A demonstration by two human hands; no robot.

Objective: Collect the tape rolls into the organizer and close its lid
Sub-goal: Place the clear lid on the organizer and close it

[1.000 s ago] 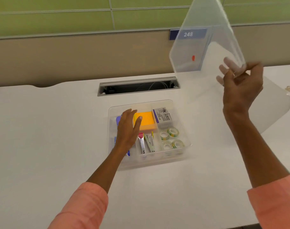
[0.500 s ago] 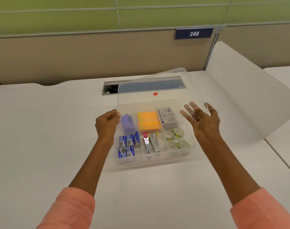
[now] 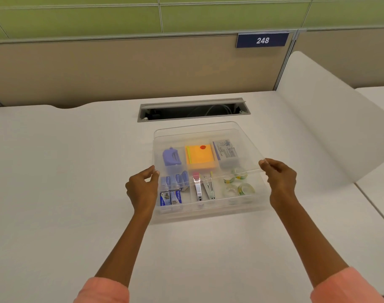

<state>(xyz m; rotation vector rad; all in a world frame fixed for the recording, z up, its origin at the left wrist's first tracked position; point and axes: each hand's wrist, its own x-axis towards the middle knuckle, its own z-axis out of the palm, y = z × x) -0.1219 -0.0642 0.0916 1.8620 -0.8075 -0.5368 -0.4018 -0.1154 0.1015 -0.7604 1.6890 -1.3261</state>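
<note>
A clear plastic organizer (image 3: 208,212) sits mid-table. Several tape rolls (image 3: 238,184) lie in its front right compartment. A clear lid (image 3: 199,133) with a red dot hangs tilted over the organizer: its far edge rests low at the back, its near edge is raised over the middle. My left hand (image 3: 143,186) pinches the lid's near left corner. My right hand (image 3: 279,180) pinches its near right corner.
Other compartments hold a purple stapler (image 3: 171,157), orange sticky notes (image 3: 199,158), a white box (image 3: 227,152), blue staple boxes (image 3: 171,196) and metal clips (image 3: 203,189). A cable slot (image 3: 193,110) opens behind. A white divider panel (image 3: 324,119) rises at right.
The lid came down from high at the right onto the organizer. My left hand left the compartments and took the lid's left corner; the lid's near edge has slid toward me.
</note>
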